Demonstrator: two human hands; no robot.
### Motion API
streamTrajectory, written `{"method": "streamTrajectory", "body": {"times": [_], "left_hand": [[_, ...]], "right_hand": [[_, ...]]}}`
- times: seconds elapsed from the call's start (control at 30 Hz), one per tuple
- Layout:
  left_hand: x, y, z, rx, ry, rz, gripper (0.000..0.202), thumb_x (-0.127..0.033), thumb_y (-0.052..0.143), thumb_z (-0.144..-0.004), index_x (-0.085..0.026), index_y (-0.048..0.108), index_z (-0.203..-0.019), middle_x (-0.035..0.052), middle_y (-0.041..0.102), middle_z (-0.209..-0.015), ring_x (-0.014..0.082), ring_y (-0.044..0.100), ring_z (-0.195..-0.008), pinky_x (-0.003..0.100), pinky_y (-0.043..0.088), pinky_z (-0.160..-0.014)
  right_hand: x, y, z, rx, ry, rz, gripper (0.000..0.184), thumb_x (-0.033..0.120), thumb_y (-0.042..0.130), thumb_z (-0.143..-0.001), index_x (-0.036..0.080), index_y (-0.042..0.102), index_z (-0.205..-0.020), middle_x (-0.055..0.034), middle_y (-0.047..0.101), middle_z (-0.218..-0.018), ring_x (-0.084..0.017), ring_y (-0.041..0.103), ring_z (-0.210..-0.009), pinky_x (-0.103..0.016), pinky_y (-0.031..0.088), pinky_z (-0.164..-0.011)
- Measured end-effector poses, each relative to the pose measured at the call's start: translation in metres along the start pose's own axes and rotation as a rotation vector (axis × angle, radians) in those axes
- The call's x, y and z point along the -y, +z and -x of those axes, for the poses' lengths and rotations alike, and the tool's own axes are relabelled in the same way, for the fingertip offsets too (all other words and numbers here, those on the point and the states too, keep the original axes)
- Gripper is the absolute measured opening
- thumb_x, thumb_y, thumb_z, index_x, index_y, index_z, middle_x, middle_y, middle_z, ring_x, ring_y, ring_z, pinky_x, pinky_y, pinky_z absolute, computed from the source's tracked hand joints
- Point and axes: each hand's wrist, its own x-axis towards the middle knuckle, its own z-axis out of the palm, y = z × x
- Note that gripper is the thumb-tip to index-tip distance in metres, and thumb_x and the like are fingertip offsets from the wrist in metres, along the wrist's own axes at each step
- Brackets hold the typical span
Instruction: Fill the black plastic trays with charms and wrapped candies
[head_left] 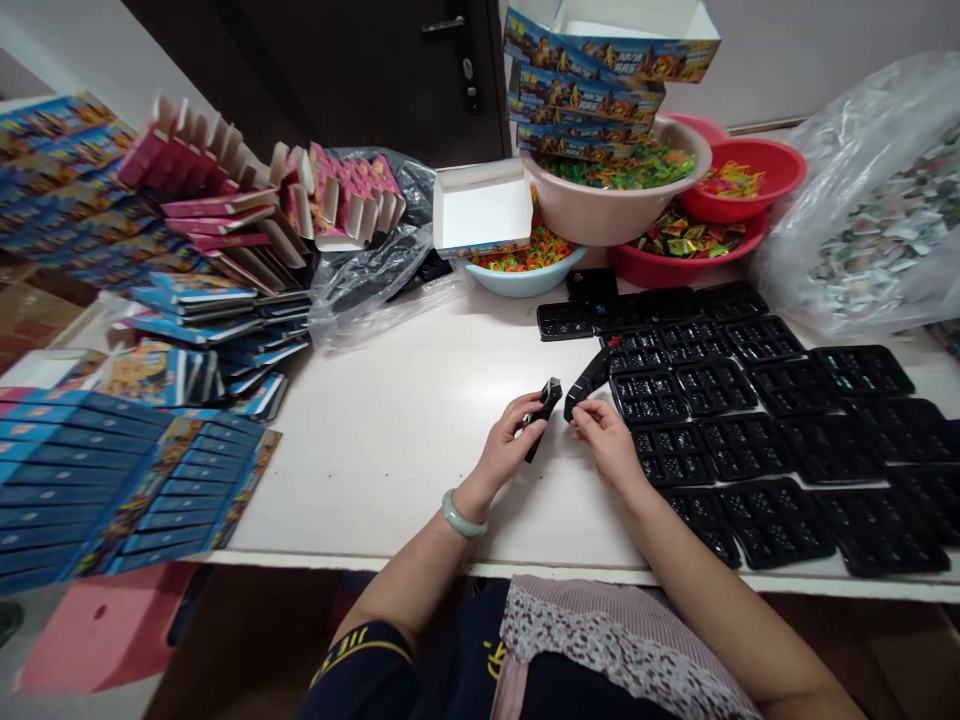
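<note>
My left hand [514,438], with a pale green bangle at its wrist, is closed around a small black plastic tray [547,402] turned on its edge. It may be more than one tray nested together; I cannot tell. Just to the right, the fingers of my right hand [606,440] pinch the near end of another black tray [587,384], which is tilted and seen edge-on. The two held pieces are slightly apart, above the white table [375,430]. Beside my right hand lie rows of black compartment trays [716,390], and a small red piece [614,342] shows near the closest row.
Blue boxes [67,480] and pink boxes [352,195] are piled at the left. Behind stand a light blue basin [525,283], a pink basin [592,215] under stacked cartons [585,95], and red basins [780,170]. A clear bag [885,210] bulges at the right.
</note>
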Motion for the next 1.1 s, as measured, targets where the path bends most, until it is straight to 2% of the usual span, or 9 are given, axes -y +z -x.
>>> {"method": "streamTrajectory", "body": {"times": [0.1,0.17,0.33,0.5,0.67,0.8,0.87,1.0,1.1], "left_hand": [[0.004,0.003,0.0,0.031,0.137,-0.166,0.022,-0.028,0.061,-0.084,-0.023,0.065,-0.104,0.0113,0.055,-0.127,0.024,0.049,-0.121,0.045,0.04,-0.102],[0.006,0.005,0.001,0.045,0.216,-0.265,0.023,-0.026,0.061,-0.084,-0.023,0.065,-0.106,0.0117,0.054,-0.128,0.024,0.049,-0.121,0.048,0.04,-0.103],[0.009,0.007,0.004,0.05,0.271,-0.346,0.025,-0.025,0.061,-0.084,-0.024,0.063,-0.109,0.0123,0.052,-0.129,0.0248,0.048,-0.121,0.05,0.043,-0.099],[0.003,0.006,0.006,0.11,0.173,-0.231,0.02,-0.027,0.062,-0.083,-0.02,0.064,-0.101,0.0132,0.053,-0.124,0.0237,0.051,-0.116,0.044,0.044,-0.096],[-0.006,-0.002,0.003,0.134,-0.008,0.0,0.014,-0.029,0.065,-0.08,-0.018,0.065,-0.089,0.0102,0.059,-0.111,0.0211,0.055,-0.107,0.035,0.045,-0.09],[-0.002,-0.023,-0.004,-0.074,-0.204,0.268,0.019,-0.033,0.068,-0.076,-0.02,0.065,-0.09,0.0038,0.063,-0.094,0.0157,0.059,-0.087,0.029,0.047,-0.079],[0.001,-0.034,-0.008,-0.16,-0.256,0.337,0.022,-0.033,0.07,-0.073,-0.02,0.065,-0.091,0.0021,0.064,-0.089,0.0142,0.058,-0.081,0.028,0.047,-0.076],[0.003,-0.044,-0.013,-0.143,-0.182,0.28,0.024,-0.033,0.071,-0.072,-0.02,0.065,-0.091,0.005,0.063,-0.105,0.0168,0.058,-0.091,0.031,0.047,-0.081],[0.003,-0.044,-0.014,-0.088,-0.098,0.095,0.022,-0.034,0.068,-0.076,-0.019,0.065,-0.091,0.008,0.06,-0.113,0.0199,0.056,-0.1,0.034,0.045,-0.087]], "right_hand": [[-0.001,-0.004,0.004,0.059,-0.014,0.056,0.032,0.046,0.071,-0.066,0.019,0.064,-0.082,0.0002,0.061,-0.074,-0.012,0.052,-0.065,-0.027,0.045,-0.062],[-0.004,-0.004,0.008,0.091,-0.011,0.051,0.032,0.044,0.073,-0.064,0.02,0.064,-0.083,0.0001,0.062,-0.074,-0.012,0.052,-0.065,-0.026,0.044,-0.06],[-0.006,0.002,0.014,0.067,0.028,-0.038,0.034,0.045,0.074,-0.062,0.02,0.06,-0.081,0.0023,0.06,-0.07,-0.01,0.049,-0.057,-0.023,0.041,-0.052],[0.0,0.005,0.012,0.17,0.097,-0.002,0.035,0.048,0.075,-0.06,0.019,0.055,-0.065,0.0064,0.051,-0.049,-0.008,0.043,-0.045,-0.022,0.036,-0.046],[-0.006,0.006,0.018,0.114,0.154,-0.167,0.039,0.047,0.079,-0.057,0.02,0.051,-0.062,0.008,0.048,-0.049,-0.007,0.041,-0.042,-0.021,0.035,-0.042],[-0.014,-0.003,0.024,0.042,0.241,-0.313,0.039,0.043,0.082,-0.054,0.019,0.056,-0.068,0.007,0.05,-0.056,-0.006,0.045,-0.047,-0.019,0.04,-0.043],[-0.017,-0.007,0.022,-0.008,0.263,-0.337,0.039,0.043,0.083,-0.053,0.018,0.057,-0.069,0.0064,0.052,-0.057,-0.006,0.047,-0.05,-0.019,0.044,-0.045],[-0.022,-0.008,-0.002,-0.085,0.224,-0.383,0.04,0.043,0.084,-0.054,0.019,0.057,-0.071,0.0044,0.057,-0.065,-0.009,0.057,-0.06,-0.022,0.053,-0.057],[-0.026,-0.007,-0.027,-0.093,0.187,-0.406,0.037,0.041,0.082,-0.059,0.02,0.055,-0.073,0.002,0.06,-0.07,-0.012,0.063,-0.07,-0.026,0.056,-0.067]]}}
